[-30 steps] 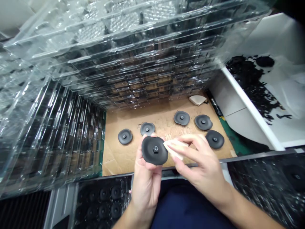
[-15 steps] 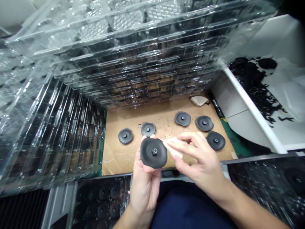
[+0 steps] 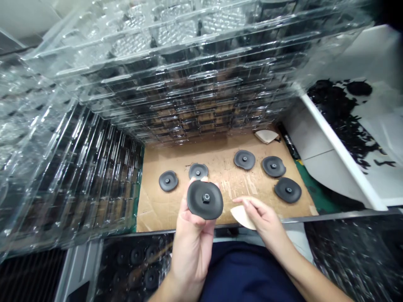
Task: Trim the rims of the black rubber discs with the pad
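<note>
Nearest, the left hand (image 3: 194, 235) curls its fingers round the rim of 1 dark disc (image 3: 201, 207), stud facing up, above the front of the cardboard (image 3: 157, 212), while the right hand (image 3: 266, 220) pinches a white pad (image 3: 242, 217), now drawn off the disc's edge, which it met 0.5 s ago. Beyond lie 5 similar discs (image 3: 168, 184), 1 partly covered by the left fingertips. A bin (image 3: 343, 155) of black scraps (image 3: 340, 113) hems the right; clear trays (image 3: 189, 84) wall the left and back.
</note>
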A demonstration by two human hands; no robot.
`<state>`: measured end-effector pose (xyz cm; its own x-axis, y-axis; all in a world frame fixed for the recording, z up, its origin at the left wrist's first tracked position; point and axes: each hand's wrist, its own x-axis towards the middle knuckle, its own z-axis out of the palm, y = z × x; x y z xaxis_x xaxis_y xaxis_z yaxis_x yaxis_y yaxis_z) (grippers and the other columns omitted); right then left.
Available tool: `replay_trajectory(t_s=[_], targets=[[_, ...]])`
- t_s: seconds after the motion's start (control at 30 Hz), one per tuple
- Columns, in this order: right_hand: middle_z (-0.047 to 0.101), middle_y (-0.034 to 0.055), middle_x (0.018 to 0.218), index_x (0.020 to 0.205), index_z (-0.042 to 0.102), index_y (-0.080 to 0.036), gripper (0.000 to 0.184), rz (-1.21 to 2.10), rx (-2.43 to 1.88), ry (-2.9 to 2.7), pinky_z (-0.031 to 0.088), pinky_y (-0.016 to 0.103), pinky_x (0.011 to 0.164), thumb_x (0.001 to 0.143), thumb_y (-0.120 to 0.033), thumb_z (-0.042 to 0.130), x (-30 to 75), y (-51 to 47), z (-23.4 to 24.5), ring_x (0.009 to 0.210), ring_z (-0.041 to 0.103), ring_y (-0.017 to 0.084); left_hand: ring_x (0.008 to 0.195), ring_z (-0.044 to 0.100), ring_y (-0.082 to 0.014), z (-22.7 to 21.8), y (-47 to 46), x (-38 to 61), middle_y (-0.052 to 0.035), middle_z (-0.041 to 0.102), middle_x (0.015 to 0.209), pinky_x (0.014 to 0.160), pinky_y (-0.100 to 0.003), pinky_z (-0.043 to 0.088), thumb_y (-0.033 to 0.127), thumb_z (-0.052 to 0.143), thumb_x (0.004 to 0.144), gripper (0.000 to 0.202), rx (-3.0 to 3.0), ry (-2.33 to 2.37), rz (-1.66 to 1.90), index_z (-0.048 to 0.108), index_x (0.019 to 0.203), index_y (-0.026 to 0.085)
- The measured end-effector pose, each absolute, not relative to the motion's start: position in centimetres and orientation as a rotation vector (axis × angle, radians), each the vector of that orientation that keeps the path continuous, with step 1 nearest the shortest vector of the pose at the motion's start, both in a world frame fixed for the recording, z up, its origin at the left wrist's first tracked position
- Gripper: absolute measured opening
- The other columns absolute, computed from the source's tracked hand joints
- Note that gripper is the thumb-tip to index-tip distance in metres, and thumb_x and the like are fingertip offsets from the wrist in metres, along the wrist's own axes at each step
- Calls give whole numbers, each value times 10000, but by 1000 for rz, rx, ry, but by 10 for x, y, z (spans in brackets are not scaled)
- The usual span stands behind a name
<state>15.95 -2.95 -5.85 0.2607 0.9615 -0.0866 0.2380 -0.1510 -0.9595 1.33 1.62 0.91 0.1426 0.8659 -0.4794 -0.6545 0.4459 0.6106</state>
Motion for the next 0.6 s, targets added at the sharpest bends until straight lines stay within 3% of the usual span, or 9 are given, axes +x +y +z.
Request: replay_trajectory(t_s=[0.1, 0.23, 0.33, 0.5, 0.6], targets=[[662, 14, 631, 794, 663, -159, 285, 1013, -1599, -1094, 462, 211, 430, 914, -356, 495, 160, -29, -55, 519, 610, 140, 1051, 643, -195, 8, 15, 14, -55, 709, 1096, 875, -219, 522, 314, 823, 609, 487, 296, 886, 1085, 687, 1072, 244], [703, 30, 827, 988, 632, -190, 190, 917, -1548, -1082, 530, 224, 560, 905, -327, 529, 160, -17, -12, 695, 666, 151, 1073, 625, -201, 7, 12, 16, -66, 692, 1144, 909, -237, 506, 360, 802, 633, 496, 327, 865, 1044, 673, 1092, 226], [687, 52, 991, 1120, 599, -202, 236, 692, -1401, -1331, 547, 270, 742, 894, -205, 532, 153, -7, 27, 874, 653, 165, 1070, 624, -196, 5, 9, 17, -50, 697, 1133, 919, -251, 502, 322, 766, 693, 454, 320, 863, 935, 655, 1126, 249], [674, 4, 858, 960, 654, -181, 212, 1003, -1298, -1776, 520, 209, 726, 882, -74, 489, 144, 5, 48, 778, 633, 111, 948, 666, -178, 1, 8, 11, -32, 712, 1061, 849, -261, 540, 223, 724, 732, 430, 306, 959, 836, 638, 1151, 263], [682, 51, 899, 1027, 646, -140, 225, 737, -1326, -1665, 526, 258, 760, 909, -111, 457, 138, 6, 44, 808, 631, 142, 901, 676, -191, 4, 10, 10, -39, 725, 978, 842, -277, 548, 262, 767, 686, 413, 350, 930, 835, 673, 1087, 227]])
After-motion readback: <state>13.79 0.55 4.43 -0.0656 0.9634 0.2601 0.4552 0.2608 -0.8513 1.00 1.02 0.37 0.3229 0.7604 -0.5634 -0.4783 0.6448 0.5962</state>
